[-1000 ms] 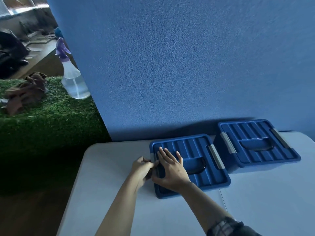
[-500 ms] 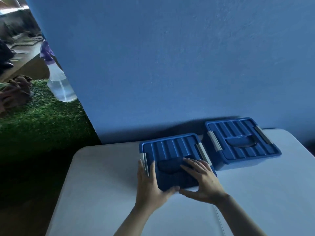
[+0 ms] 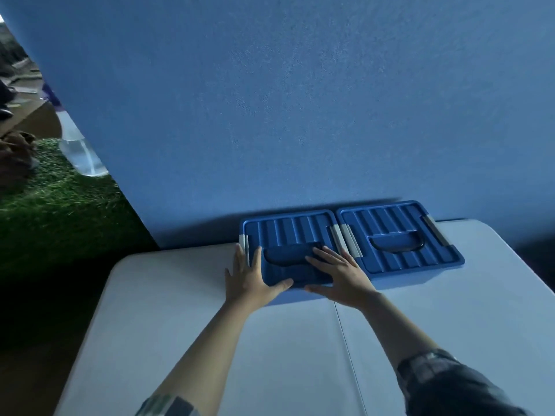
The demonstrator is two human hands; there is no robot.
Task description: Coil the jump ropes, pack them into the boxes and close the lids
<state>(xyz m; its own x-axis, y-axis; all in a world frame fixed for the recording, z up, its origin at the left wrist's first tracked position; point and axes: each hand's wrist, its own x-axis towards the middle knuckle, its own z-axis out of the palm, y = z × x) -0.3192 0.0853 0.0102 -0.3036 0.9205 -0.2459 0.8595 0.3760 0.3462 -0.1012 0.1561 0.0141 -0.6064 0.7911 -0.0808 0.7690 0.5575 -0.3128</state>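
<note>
While both lids are sitting shut, two blue ribbed plastic boxes are being shown side by side at the far edge of the white folding table (image 3: pixel 186 310), against the blue felt partition (image 3: pixel 300 100). The left blue box (image 3: pixel 288 232) is being touched by both hands: the left hand (image 3: pixel 250 279) is being laid flat with spread fingers over its near left corner, beside a grey latch (image 3: pixel 245 244), and the right hand (image 3: pixel 342 273) is being pressed flat with spread fingers on the near right part of the lid. Nothing is being pinched. The right blue box (image 3: pixel 399 232) is standing just beside it, their grey clasps nearly touching. Each lid is displaying parallel ridges and a recessed dark handle.
</note>
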